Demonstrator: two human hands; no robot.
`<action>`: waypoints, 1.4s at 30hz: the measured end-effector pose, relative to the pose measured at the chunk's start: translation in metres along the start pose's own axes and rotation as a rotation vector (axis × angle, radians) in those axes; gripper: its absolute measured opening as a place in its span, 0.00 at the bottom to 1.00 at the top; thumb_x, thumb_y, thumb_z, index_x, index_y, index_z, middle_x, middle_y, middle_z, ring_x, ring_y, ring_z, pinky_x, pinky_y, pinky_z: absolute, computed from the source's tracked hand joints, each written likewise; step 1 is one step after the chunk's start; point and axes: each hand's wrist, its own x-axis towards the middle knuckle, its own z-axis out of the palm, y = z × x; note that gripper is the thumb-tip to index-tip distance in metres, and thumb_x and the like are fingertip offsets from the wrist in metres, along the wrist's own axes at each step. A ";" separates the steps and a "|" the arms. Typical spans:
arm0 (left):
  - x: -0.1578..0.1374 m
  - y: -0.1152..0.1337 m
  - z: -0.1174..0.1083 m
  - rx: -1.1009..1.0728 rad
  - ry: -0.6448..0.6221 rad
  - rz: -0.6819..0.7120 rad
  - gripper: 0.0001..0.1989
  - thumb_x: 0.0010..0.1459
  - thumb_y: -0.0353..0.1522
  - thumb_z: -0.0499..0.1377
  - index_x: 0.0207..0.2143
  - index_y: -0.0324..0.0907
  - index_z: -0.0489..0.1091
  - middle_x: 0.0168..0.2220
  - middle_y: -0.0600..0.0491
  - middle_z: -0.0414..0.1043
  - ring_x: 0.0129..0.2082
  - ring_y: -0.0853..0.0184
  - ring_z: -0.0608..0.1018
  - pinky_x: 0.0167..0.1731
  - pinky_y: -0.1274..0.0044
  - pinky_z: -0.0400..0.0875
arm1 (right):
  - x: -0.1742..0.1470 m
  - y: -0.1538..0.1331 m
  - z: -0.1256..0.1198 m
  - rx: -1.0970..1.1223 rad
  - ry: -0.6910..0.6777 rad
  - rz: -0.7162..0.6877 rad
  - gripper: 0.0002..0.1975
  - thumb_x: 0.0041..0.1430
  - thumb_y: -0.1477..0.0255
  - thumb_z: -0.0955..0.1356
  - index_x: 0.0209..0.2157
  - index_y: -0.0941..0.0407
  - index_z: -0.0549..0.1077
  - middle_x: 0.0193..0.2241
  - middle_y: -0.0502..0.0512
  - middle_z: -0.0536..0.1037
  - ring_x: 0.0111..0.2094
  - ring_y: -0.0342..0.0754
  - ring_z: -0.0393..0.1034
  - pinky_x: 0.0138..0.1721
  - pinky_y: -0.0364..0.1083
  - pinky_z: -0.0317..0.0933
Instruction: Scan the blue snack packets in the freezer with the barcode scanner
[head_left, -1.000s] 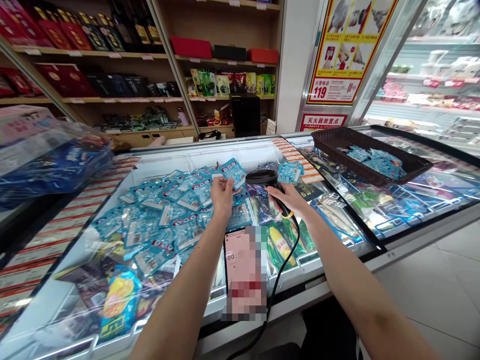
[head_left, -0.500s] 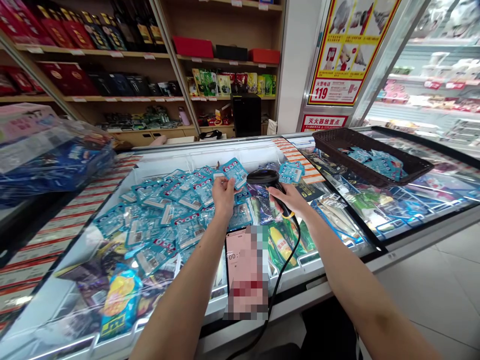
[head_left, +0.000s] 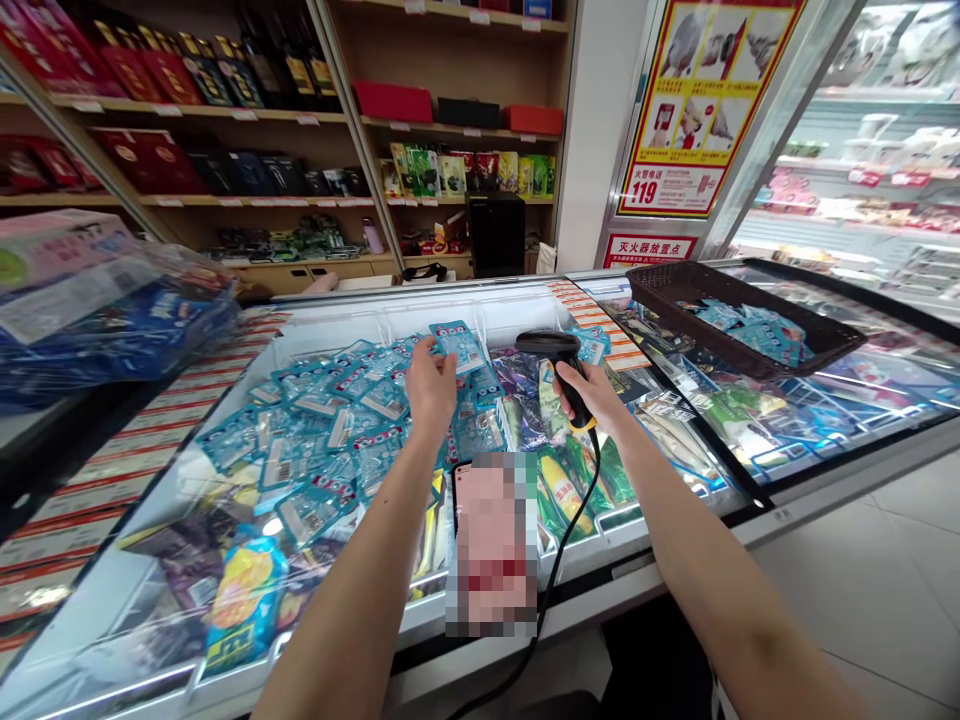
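Observation:
My left hand [head_left: 432, 388] has its fingers closed at the lower left edge of a small blue-and-clear packet [head_left: 463, 350], raised over the freezer's contents. In my right hand [head_left: 589, 392] is a black barcode scanner [head_left: 549, 347], its head pointing left toward that packet and its cable [head_left: 582, 515] hanging down. Many similar blue packets [head_left: 319, 400] lie heaped to the left of and beneath my left hand. Another blue packet [head_left: 592, 343] sits behind the scanner, partly hidden by it.
A phone [head_left: 491, 540], its screen blurred out, lies at the front of the chest freezer [head_left: 622, 590]. On the right, a brown basket [head_left: 817, 362] holds several blue packets. Plastic-wrapped goods [head_left: 112, 300] stand at left. Stocked shelves [head_left: 300, 203] line the back.
My left hand has shifted a little left, and the packet at its fingers is tilted differently. My right hand has carried the scanner slightly right, away from the packet.

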 end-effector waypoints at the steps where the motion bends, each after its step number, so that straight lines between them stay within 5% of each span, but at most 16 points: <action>1: 0.000 0.001 -0.007 0.129 0.003 0.037 0.20 0.55 0.34 0.59 0.51 0.40 0.66 0.28 0.52 0.71 0.26 0.61 0.76 0.36 0.65 0.74 | 0.000 0.000 -0.001 0.020 0.017 -0.003 0.25 0.50 0.46 0.70 0.28 0.55 0.67 0.19 0.48 0.71 0.14 0.40 0.62 0.14 0.41 0.56; 4: -0.006 0.008 -0.022 0.499 -0.019 0.098 0.23 0.56 0.34 0.57 0.55 0.37 0.66 0.34 0.44 0.73 0.41 0.50 0.77 0.45 0.60 0.70 | -0.002 -0.001 -0.003 0.056 0.043 0.004 0.26 0.48 0.46 0.71 0.28 0.55 0.67 0.19 0.48 0.71 0.14 0.40 0.61 0.13 0.41 0.56; 8: -0.020 0.025 -0.026 0.814 -0.042 0.290 0.28 0.60 0.40 0.55 0.61 0.41 0.62 0.58 0.35 0.65 0.59 0.44 0.66 0.54 0.54 0.62 | -0.003 -0.002 -0.005 0.102 0.104 0.016 0.26 0.47 0.47 0.72 0.30 0.55 0.67 0.22 0.49 0.73 0.15 0.39 0.62 0.13 0.41 0.57; 11: -0.028 0.027 -0.020 0.803 -0.469 0.545 0.29 0.63 0.47 0.52 0.64 0.51 0.60 0.65 0.46 0.59 0.66 0.51 0.59 0.63 0.53 0.47 | -0.002 -0.004 -0.009 0.121 0.155 0.013 0.26 0.47 0.47 0.72 0.30 0.55 0.68 0.24 0.51 0.74 0.16 0.40 0.63 0.13 0.41 0.58; 14: -0.032 0.020 -0.014 0.819 -0.804 0.605 0.30 0.60 0.52 0.53 0.62 0.54 0.62 0.65 0.51 0.61 0.68 0.54 0.54 0.64 0.49 0.31 | -0.001 -0.005 -0.019 0.104 0.140 0.021 0.26 0.48 0.47 0.72 0.28 0.56 0.68 0.22 0.51 0.72 0.16 0.40 0.63 0.14 0.41 0.58; 19: -0.030 0.007 -0.015 0.838 -0.733 0.598 0.24 0.64 0.47 0.51 0.59 0.51 0.67 0.63 0.49 0.64 0.67 0.58 0.60 0.66 0.53 0.35 | -0.007 0.001 -0.048 0.066 0.140 0.016 0.25 0.49 0.48 0.72 0.28 0.56 0.69 0.22 0.51 0.73 0.16 0.40 0.63 0.13 0.41 0.57; 24: -0.028 0.002 -0.015 0.860 -0.542 0.609 0.17 0.66 0.38 0.50 0.54 0.52 0.71 0.58 0.50 0.71 0.62 0.58 0.67 0.65 0.52 0.39 | -0.011 0.014 -0.077 0.114 0.240 0.022 0.24 0.49 0.49 0.72 0.29 0.56 0.69 0.25 0.52 0.74 0.16 0.40 0.63 0.13 0.41 0.57; 30: -0.021 0.013 0.002 0.947 -0.503 0.663 0.16 0.65 0.38 0.50 0.43 0.44 0.76 0.48 0.44 0.76 0.53 0.53 0.73 0.64 0.50 0.42 | 0.000 0.023 -0.098 0.168 0.420 0.006 0.24 0.48 0.49 0.73 0.28 0.55 0.68 0.24 0.51 0.74 0.16 0.41 0.64 0.13 0.42 0.57; 33: -0.013 0.019 0.024 0.933 -0.511 0.686 0.16 0.65 0.39 0.51 0.45 0.41 0.74 0.50 0.42 0.74 0.55 0.52 0.72 0.63 0.53 0.48 | 0.006 0.022 -0.102 0.206 0.471 0.016 0.23 0.47 0.49 0.73 0.28 0.55 0.68 0.23 0.50 0.73 0.16 0.41 0.63 0.12 0.43 0.58; 37: -0.006 0.023 0.071 0.802 -0.602 0.665 0.24 0.66 0.42 0.49 0.60 0.43 0.63 0.62 0.43 0.63 0.61 0.54 0.67 0.61 0.60 0.56 | 0.009 0.018 -0.102 0.246 0.528 -0.009 0.22 0.48 0.50 0.73 0.28 0.54 0.68 0.22 0.49 0.72 0.15 0.40 0.63 0.12 0.42 0.58; 42: -0.006 0.035 0.137 0.656 -0.762 0.538 0.35 0.66 0.51 0.42 0.69 0.44 0.50 0.71 0.46 0.45 0.70 0.54 0.51 0.65 0.60 0.51 | 0.012 0.012 -0.100 0.277 0.573 -0.047 0.23 0.49 0.49 0.72 0.27 0.55 0.68 0.22 0.50 0.72 0.15 0.40 0.64 0.11 0.42 0.58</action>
